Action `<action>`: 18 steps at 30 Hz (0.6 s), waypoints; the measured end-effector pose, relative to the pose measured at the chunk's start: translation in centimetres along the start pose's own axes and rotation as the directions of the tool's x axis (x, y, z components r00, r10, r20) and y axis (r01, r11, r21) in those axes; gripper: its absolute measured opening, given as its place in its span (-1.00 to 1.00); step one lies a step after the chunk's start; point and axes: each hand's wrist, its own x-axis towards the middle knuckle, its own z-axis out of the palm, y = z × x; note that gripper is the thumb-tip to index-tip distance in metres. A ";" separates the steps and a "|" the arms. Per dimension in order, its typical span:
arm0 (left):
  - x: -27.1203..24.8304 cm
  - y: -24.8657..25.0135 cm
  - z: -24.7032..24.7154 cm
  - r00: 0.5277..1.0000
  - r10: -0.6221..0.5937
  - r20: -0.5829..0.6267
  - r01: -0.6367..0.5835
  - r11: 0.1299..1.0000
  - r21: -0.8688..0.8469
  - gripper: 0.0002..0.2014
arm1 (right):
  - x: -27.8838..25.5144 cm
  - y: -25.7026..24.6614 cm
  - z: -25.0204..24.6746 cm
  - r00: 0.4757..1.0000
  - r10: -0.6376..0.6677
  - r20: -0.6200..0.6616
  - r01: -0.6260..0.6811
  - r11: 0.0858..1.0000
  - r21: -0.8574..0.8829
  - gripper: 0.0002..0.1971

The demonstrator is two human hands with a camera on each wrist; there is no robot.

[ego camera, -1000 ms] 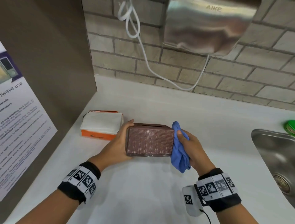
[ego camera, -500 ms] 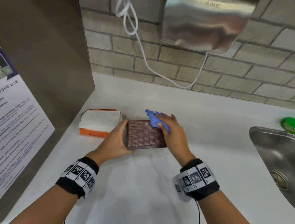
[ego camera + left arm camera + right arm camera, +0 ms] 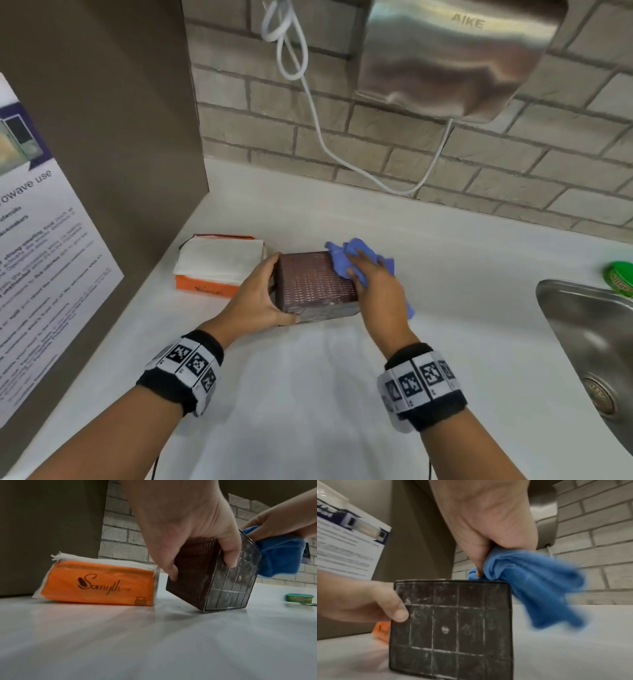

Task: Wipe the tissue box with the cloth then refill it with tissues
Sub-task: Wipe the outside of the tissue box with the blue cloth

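Head view, from the left: a poster (image 3: 41, 260) hangs on the brown side panel, and just right of it on the white tabletop (image 3: 308, 394) lies the orange tissue pack (image 3: 215, 270), white sheets showing on top. Just beside the pack, the left hand (image 3: 255, 301) grips the left end of the brown woven tissue box (image 3: 313, 282), fingers curled round its far side and thumb on the scuffed underside that faces the person. The box is tipped up so one long edge bears on the tabletop. At its right, the right hand (image 3: 373, 287) has its fingers closed on the bunched blue cloth (image 3: 346, 257), pressing it onto the box's upper right corner while a loose fold hangs off to the right.

By my reading the wiping step is in hand and the refill has not begun. Next the cloth likely needs drawing across the woven face, with the left hand bracing against the push, and the grimy base looks due a pass too.

Room is tight on the left, where the pack and panel close in. Rightward the tabletop runs open to the sink (image 3: 589, 342), whose rim, with the green tub (image 3: 621, 277) at its far edge, marks the limit.
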 end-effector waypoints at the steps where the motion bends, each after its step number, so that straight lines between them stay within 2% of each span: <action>1: 0.0 0.1 0.1 1.000 -0.016 -0.001 0.016 1.000 0.009 0.11 | 0.0 0.2 -0.3 0.999 0.014 -0.046 -0.014 1.000 0.000 -0.61; 3: 0.0 0.2 0.3 1.000 -0.021 -0.011 0.021 1.000 -0.001 0.07 | 0.3 -0.6 0.9 0.997 0.011 -0.077 -0.014 0.999 -0.043 -0.65; 5: -0.4 0.6 0.6 1.000 0.007 -0.024 -0.008 1.000 -0.021 0.00 | 0.2 -3.3 3.0 0.993 -0.098 -0.068 0.095 0.995 -0.038 -0.83; 6: -0.6 0.7 0.5 0.999 0.044 -0.021 -0.044 0.998 -0.041 -0.07 | 0.3 -5.1 3.6 0.984 -0.177 -0.009 0.177 0.984 -0.010 -0.90; 7: -0.7 0.7 0.5 0.996 0.085 -0.022 -0.086 0.994 -0.062 -0.15 | -0.2 -6.8 3.7 0.966 -0.236 0.103 0.242 0.969 -0.046 -0.84; 8: -0.7 0.7 0.4 0.993 0.116 -0.025 -0.118 0.991 -0.070 -0.20 | -0.6 -7.9 3.7 0.963 -0.217 0.162 0.225 0.974 -0.034 -0.74; 10: -0.8 0.6 0.4 0.995 0.093 -0.037 -0.095 0.994 -0.062 -0.16 | -0.3 -6.8 2.7 0.986 -0.140 0.087 0.143 0.989 -0.027 -0.65; 14: -0.5 0.2 0.4 0.999 0.003 -0.035 -0.003 1.000 0.005 0.06 | 1.0 -1.6 0.2 0.997 0.063 -0.036 -0.063 0.998 0.006 -0.65; 16: -0.5 0.3 0.4 0.999 -0.006 -0.035 0.007 1.000 0.008 0.07 | 2.0 -1.8 0.5 0.982 0.176 -0.074 -0.174 0.984 0.031 -0.67; 17: -0.6 0.3 0.3 0.999 -0.003 -0.037 0.004 1.000 0.005 0.06 | 2.0 -3.0 1.1 0.974 0.223 -0.048 -0.225 0.973 -0.053 -0.70; 18: -0.5 0.1 0.3 0.999 -0.020 -0.032 0.020 1.000 0.001 0.02 | 1.7 -4.0 2.0 0.977 0.211 -0.034 -0.213 0.971 -0.107 -0.71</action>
